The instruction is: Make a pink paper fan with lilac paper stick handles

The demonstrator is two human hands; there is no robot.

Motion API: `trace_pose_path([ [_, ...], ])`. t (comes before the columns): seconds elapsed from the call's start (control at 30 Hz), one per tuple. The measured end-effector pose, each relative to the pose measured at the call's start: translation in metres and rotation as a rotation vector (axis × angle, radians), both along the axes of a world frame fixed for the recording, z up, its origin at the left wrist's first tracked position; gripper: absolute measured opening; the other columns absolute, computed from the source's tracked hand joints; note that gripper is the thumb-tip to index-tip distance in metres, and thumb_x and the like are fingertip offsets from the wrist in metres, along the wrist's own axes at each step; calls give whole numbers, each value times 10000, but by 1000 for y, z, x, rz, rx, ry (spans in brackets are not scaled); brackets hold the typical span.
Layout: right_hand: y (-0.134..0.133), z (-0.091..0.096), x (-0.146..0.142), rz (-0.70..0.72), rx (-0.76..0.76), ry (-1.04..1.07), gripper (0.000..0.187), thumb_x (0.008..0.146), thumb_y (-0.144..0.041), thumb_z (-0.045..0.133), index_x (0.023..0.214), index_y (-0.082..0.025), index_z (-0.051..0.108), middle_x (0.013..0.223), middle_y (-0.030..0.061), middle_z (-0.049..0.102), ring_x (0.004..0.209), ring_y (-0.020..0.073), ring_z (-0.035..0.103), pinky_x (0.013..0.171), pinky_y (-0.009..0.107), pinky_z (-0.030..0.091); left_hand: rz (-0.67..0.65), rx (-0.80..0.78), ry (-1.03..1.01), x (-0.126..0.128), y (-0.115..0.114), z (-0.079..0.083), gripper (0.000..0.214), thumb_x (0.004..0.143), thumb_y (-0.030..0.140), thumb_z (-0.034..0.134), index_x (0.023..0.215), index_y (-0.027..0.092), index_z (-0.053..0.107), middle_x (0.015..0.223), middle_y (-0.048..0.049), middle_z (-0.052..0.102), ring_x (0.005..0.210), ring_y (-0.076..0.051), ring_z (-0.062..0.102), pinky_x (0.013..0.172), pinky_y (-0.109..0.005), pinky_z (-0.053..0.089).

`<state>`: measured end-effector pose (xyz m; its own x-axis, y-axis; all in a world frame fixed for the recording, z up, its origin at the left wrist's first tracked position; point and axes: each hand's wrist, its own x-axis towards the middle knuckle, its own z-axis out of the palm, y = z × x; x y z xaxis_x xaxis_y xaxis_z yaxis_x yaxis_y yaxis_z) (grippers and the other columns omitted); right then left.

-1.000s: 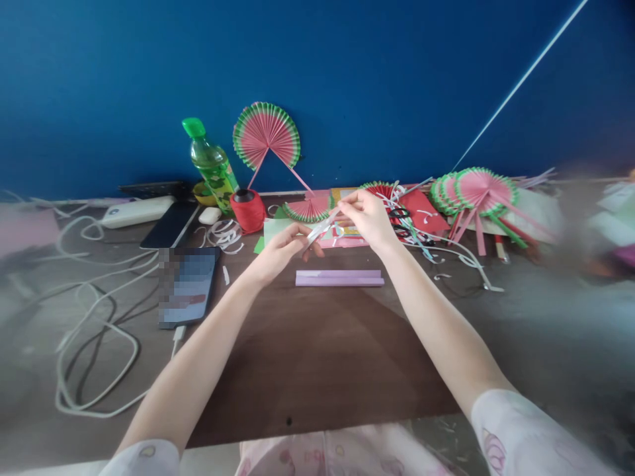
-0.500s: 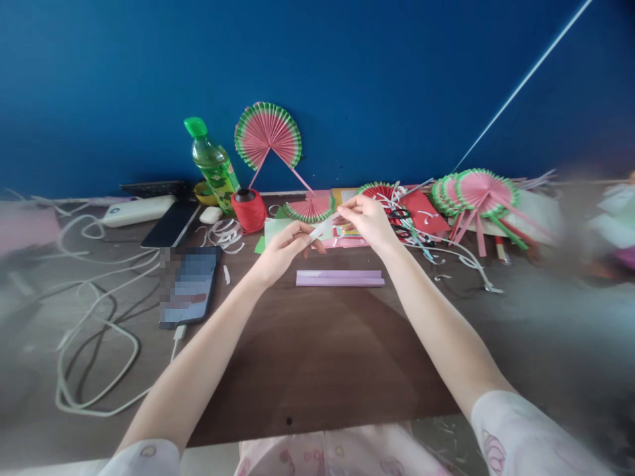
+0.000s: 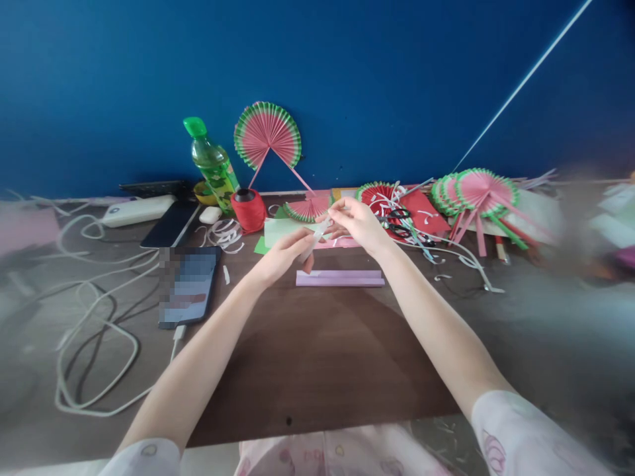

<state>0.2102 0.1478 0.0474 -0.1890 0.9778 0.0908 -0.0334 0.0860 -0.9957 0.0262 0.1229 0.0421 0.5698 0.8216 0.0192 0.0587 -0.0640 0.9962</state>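
A narrow whitish strip point(image 3: 321, 231), which looks like tape or its backing, slants between my two hands above the table. My left hand point(image 3: 286, 254) is closed on its lower end, fingers bent around it. At the upper end, the thumb and fingers of my right hand point(image 3: 361, 226) pinch it. Just below and in front of the hands, a folded lilac paper strip point(image 3: 340, 278) lies flat. Behind them are a pale green sheet point(image 3: 282, 231) and a pink-and-green pleated paper fan point(image 3: 305, 209), both partly covered.
A round paper fan point(image 3: 268, 135) leans on the blue wall beside a green bottle point(image 3: 213, 165) and a red thread spool point(image 3: 249, 211). Leftward lie a phone point(image 3: 191, 287) and white cables point(image 3: 133, 350). Black-handled scissors point(image 3: 398, 223) and stacked fans point(image 3: 479, 192) are at right.
My hands have come closer together; the right one shifted slightly left. The strip now slants more steeply, and my left fingers have turned downward.
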Motion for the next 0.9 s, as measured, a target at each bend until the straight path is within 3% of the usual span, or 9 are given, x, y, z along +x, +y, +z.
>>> trace_pose_path([
  [0.13,-1,2,1,-3,89,-108,220,803,-357,589,763,-191,451,861,48,694,550,107,646,436,195,450,4,-30,19,1,1,-2,174,828,315,443,815,162,525,662,-12,664,618,-142,596,687,-293,420],
  [0.23,-4,7,3,-33,194,-158,207,797,-358,595,757,-189,482,873,51,694,605,110,645,456,204,439,42,-25,6,1,5,-6,144,797,276,442,771,158,520,709,-24,673,585,-125,569,659,-288,406],
  [0.33,-7,12,3,-16,253,-143,205,799,-366,595,760,-194,493,852,48,693,688,133,655,530,236,475,98,13,15,0,8,-10,154,790,281,445,755,158,532,615,1,618,543,-107,485,603,-270,361],
  [0.5,-12,17,1,61,224,-56,229,778,-402,627,769,-204,511,762,19,678,741,160,672,624,281,529,187,26,-75,0,9,-10,150,766,269,462,688,168,540,507,32,441,519,-107,378,553,-267,292],
  [0.7,-13,15,-3,178,168,140,262,749,-430,657,771,-220,503,721,-10,660,750,157,670,798,359,533,248,-108,-266,4,5,-2,144,718,245,532,617,144,553,599,22,422,495,-63,285,503,-244,240],
  [0.9,-15,19,-4,170,186,153,303,760,-487,622,734,-232,462,667,-30,592,834,165,653,846,368,507,268,-180,-311,2,9,-2,167,733,215,474,589,160,535,515,45,285,454,-67,242,482,-225,281],
])
